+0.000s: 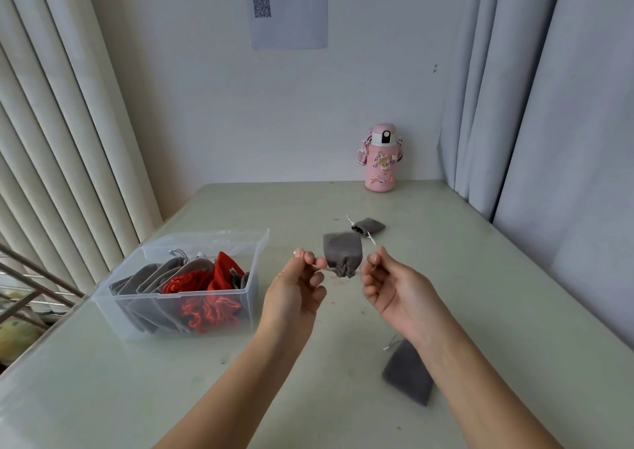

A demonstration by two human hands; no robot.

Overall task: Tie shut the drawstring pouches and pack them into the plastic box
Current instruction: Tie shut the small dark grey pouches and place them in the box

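A small grey drawstring pouch (342,252) hangs in the air between my hands, its gathered mouth pointing down towards me. My left hand (299,282) pinches the cord at its left side and my right hand (387,284) pinches the cord at its right side, the cords stretched apart. A second grey pouch (370,226) lies on the table just behind, with its silver cord loose. A third grey pouch (408,373) lies flat under my right forearm. The clear plastic box (250,297) stands open at the left, holding several grey and red pouches.
A pink sticker-covered water bottle (380,158) stands at the back of the pale green table (480,277), near the wall. Curtains hang along the left and right sides. A metal rail (31,277) runs beyond the table's left edge.
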